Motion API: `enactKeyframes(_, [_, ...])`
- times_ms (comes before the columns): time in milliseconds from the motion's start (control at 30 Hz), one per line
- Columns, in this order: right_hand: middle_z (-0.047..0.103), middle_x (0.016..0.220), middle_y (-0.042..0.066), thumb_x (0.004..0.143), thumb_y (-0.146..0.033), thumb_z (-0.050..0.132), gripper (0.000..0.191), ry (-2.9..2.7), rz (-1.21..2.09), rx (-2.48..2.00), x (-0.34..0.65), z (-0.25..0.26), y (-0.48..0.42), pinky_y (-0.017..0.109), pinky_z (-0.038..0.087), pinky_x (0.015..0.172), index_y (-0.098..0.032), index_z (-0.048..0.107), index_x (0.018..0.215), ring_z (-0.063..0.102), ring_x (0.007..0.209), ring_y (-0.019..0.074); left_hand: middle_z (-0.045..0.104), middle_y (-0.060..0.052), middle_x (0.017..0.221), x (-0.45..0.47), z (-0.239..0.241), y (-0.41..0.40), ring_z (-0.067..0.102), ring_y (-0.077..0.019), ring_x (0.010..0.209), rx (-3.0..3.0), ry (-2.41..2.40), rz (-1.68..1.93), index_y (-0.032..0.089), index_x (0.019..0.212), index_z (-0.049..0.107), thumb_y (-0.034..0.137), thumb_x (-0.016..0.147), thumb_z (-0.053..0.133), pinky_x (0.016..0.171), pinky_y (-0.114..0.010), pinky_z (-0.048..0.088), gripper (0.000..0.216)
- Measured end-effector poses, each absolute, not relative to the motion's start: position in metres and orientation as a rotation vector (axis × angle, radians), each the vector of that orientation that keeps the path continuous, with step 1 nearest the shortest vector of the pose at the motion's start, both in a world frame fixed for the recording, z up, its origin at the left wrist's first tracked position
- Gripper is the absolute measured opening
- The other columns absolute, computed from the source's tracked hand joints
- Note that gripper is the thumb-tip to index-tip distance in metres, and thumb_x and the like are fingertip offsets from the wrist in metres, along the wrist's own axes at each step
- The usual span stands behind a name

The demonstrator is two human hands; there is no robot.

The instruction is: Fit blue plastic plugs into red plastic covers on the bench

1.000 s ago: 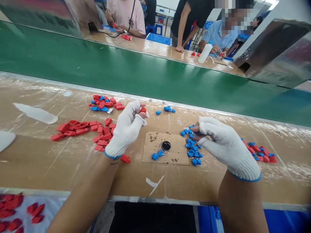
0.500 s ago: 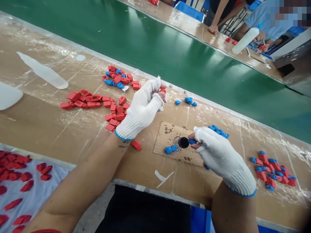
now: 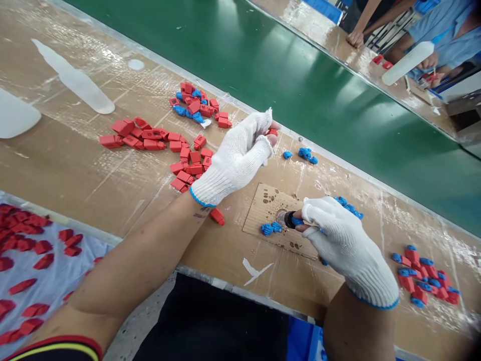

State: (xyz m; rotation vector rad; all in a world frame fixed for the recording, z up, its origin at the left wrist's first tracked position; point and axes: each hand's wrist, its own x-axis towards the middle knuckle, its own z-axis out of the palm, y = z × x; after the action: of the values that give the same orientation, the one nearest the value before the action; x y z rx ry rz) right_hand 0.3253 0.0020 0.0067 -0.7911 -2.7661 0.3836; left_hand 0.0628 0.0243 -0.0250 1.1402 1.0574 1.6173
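Note:
Both hands wear white knit gloves with bare fingertips. My left hand (image 3: 244, 150) is closed on a small red plastic part (image 3: 272, 132), mostly hidden by the fingers. My right hand (image 3: 334, 235) pinches a small blue plastic piece (image 3: 296, 221) at the mouth of a small dark-rimmed cup (image 3: 288, 219). The cup stands on a spotted cardboard piece (image 3: 252, 213), and the fingers hide part of it. Two or so blue pieces (image 3: 270, 228) lie on the cardboard beside the cup. More blue pieces (image 3: 349, 206) lie behind my right hand.
Loose red parts (image 3: 150, 138) and a mixed red-blue pile (image 3: 193, 105) lie to the left. Joined red-blue parts (image 3: 426, 276) are at the right. A green belt (image 3: 263, 60) runs behind the table. Across it, other people's hands (image 3: 355, 39) rest or work near a white bottle (image 3: 408, 63).
The view has shifted a little. My right hand has brought the blue piece against the cup's mouth, and the cup now looks tilted. My left hand keeps hold of the red part.

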Motion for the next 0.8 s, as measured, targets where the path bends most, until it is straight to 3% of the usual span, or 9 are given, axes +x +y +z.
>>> enactKeyframes(300, [0.069, 0.089, 0.004, 0.100, -0.010, 0.054, 0.020, -2.686, 0.318, -0.865, 0.332, 0.010, 0.005, 0.033, 0.045, 0.070, -0.024, 0.053, 0.087, 0.063, 0.080, 0.0209, 0.060, 0.002, 0.076, 0.064, -0.024, 0.026, 0.058, -0.0110, 0.066, 1.174, 1.034, 1.633, 0.019, 0.090, 0.063, 0.005, 0.096, 0.069, 0.067, -0.025, 0.050, 0.016])
enactKeyframes(533, [0.068, 0.088, 0.005, 0.101, -0.013, 0.052, 0.018, -2.687, 0.336, -0.932, 0.332, 0.009, 0.007, 0.035, 0.047, 0.071, -0.024, 0.055, 0.087, 0.063, 0.082, 0.0219, 0.058, 0.002, 0.077, 0.064, -0.025, 0.024, 0.057, -0.0113, 0.066, 1.179, 1.071, 1.639, 0.020, 0.088, 0.063, 0.005, 0.090, 0.075, 0.066, -0.026, 0.053, 0.019])
enactKeyframes(800, [0.068, 0.101, 0.004, 0.102, -0.025, 0.062, 0.008, -2.108, 0.507, -1.017, 0.343, 0.004, -0.005, 0.044, 0.054, 0.079, -0.030, 0.067, 0.108, 0.068, 0.090, 0.0246, 0.075, -0.004, 0.104, 0.073, -0.019, 0.006, 0.072, -0.0167, 0.078, 1.171, 0.886, 1.554, 0.023, 0.094, 0.062, 0.016, 0.078, 0.085, 0.066, -0.031, 0.060, 0.029])
